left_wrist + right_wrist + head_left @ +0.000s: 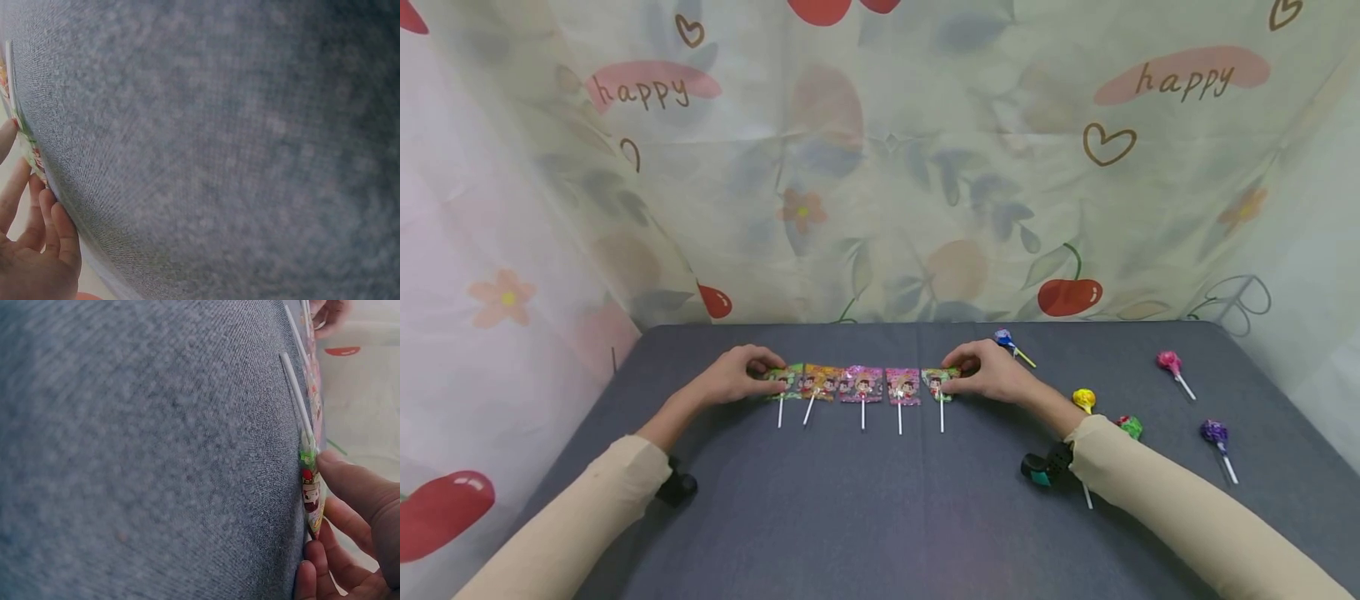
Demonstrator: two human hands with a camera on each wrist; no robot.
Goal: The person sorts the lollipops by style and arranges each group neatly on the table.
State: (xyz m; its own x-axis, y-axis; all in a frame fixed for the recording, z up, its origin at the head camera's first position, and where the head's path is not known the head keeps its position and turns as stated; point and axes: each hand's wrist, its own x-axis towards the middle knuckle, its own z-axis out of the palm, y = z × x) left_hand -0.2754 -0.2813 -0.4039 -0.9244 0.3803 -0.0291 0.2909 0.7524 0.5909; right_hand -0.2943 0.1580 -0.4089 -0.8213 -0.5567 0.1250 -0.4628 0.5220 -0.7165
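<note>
From my remote feed, I saw five flat-wrapped lollipops in a row across the grey desk (850,517), their white sticks towards the person. The left hand (737,377) had its fingers pinching the outer side of the left-end green lollipop (792,380); the right hand (992,373) gripped the right-end green lollipop (935,381) between thumb and fingers. Between them, apart from the fingers, lay an orange lollipop (822,381), a purple lollipop (861,384) and a pink lollipop (902,387). I made out cartoon faces on the wrappers; any lettering there was too small to read. On the cloth backdrop (887,208) I read "happy" twice, in brown script over pink patches.
</note>
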